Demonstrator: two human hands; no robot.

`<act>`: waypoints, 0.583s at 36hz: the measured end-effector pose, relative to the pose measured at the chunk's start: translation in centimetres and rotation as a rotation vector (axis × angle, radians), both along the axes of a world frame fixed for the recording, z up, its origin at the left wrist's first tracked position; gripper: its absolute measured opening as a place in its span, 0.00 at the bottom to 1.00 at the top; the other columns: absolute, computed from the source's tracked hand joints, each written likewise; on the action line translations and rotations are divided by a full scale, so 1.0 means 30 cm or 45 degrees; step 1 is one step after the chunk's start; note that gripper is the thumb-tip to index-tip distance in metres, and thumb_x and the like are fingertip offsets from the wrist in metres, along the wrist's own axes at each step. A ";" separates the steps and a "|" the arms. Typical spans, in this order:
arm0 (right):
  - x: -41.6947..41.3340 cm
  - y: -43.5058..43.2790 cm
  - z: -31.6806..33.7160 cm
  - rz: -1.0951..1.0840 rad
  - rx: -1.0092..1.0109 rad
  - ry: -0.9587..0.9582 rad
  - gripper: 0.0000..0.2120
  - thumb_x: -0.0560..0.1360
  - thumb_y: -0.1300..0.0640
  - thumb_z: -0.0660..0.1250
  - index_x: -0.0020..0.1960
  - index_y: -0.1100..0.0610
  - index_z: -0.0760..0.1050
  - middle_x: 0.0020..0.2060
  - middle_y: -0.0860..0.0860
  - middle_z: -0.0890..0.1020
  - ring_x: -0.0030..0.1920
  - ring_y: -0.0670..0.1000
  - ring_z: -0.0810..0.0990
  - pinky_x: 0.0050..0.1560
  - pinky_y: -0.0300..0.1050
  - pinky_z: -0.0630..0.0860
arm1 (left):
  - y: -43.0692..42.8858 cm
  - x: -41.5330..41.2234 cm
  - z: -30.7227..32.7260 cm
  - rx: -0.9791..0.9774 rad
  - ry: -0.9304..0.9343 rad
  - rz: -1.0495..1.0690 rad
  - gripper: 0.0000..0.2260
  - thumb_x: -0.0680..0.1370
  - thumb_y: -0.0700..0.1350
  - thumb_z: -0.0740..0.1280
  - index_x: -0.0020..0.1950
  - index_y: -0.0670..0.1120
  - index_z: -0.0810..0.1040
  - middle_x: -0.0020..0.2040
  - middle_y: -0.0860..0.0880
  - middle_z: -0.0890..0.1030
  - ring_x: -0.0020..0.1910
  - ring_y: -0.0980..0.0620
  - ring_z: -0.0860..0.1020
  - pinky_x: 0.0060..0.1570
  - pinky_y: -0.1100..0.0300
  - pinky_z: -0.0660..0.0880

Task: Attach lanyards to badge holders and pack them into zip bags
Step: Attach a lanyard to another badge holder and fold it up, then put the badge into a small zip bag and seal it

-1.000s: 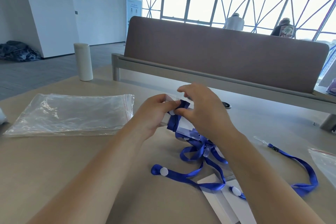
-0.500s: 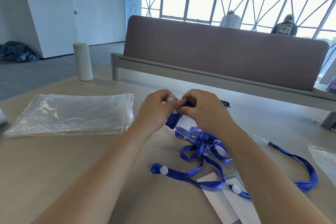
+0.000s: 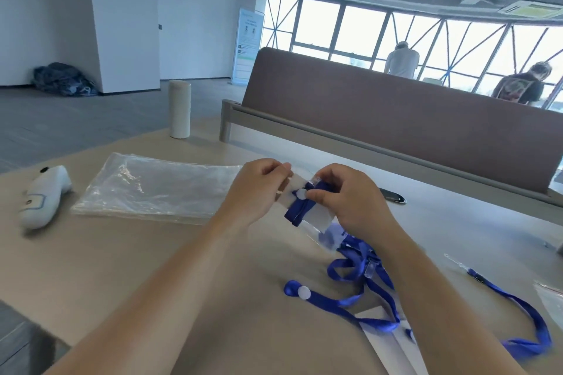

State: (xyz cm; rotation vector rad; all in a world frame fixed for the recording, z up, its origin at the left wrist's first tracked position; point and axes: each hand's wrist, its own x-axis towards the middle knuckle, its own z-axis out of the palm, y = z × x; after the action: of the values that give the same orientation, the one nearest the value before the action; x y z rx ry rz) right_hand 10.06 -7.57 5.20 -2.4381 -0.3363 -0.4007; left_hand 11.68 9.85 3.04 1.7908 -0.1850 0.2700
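Head view: the left hand (image 3: pixel 256 192) pinches the top edge of the clear badge holder (image 3: pixel 320 218) with curled fingers, while the right hand (image 3: pixel 350 201) pinches the folded blue lanyard (image 3: pixel 297 208) end, white snap showing, against the holder's top. This looks like the attaching step. Next, the snap probably needs pressing closed through the slot, then the set goes into one of the zip bags (image 3: pixel 152 189) lying just left of the hands.

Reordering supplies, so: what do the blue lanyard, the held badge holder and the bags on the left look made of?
The blue lanyard: woven fabric ribbon, probably polyester, with a slight satin sheen. The badge holder: soft clear plastic, likely vinyl; glossy and see-through. The zip bags: thin clear plastic film, crinkled, with glare.
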 end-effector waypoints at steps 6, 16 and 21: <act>0.060 0.063 -0.022 -0.023 -0.016 0.026 0.11 0.73 0.48 0.74 0.49 0.50 0.76 0.42 0.42 0.80 0.41 0.43 0.76 0.39 0.37 0.69 | 0.162 0.043 -0.042 0.276 0.107 0.141 0.17 0.81 0.49 0.61 0.49 0.35 0.77 0.40 0.42 0.76 0.37 0.49 0.72 0.40 0.55 0.67; 0.124 0.090 -0.078 -0.055 -0.031 0.031 0.12 0.72 0.45 0.74 0.50 0.49 0.76 0.42 0.43 0.80 0.41 0.45 0.76 0.40 0.38 0.71 | 0.212 0.096 -0.131 0.804 0.325 -0.025 0.14 0.84 0.49 0.56 0.52 0.41 0.77 0.48 0.47 0.79 0.46 0.49 0.76 0.50 0.55 0.71; 0.135 0.083 -0.083 -0.055 -0.082 0.029 0.12 0.73 0.45 0.73 0.51 0.49 0.76 0.42 0.44 0.80 0.42 0.46 0.76 0.41 0.40 0.71 | 0.205 0.081 -0.128 0.882 0.245 0.123 0.10 0.82 0.49 0.60 0.51 0.46 0.79 0.47 0.48 0.82 0.46 0.47 0.81 0.53 0.51 0.77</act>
State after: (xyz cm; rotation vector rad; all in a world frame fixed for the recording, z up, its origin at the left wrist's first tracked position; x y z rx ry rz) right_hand 14.11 -5.06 2.72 -2.5141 -0.2914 -0.3856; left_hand 14.11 16.00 -0.80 2.5031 -0.0539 0.1008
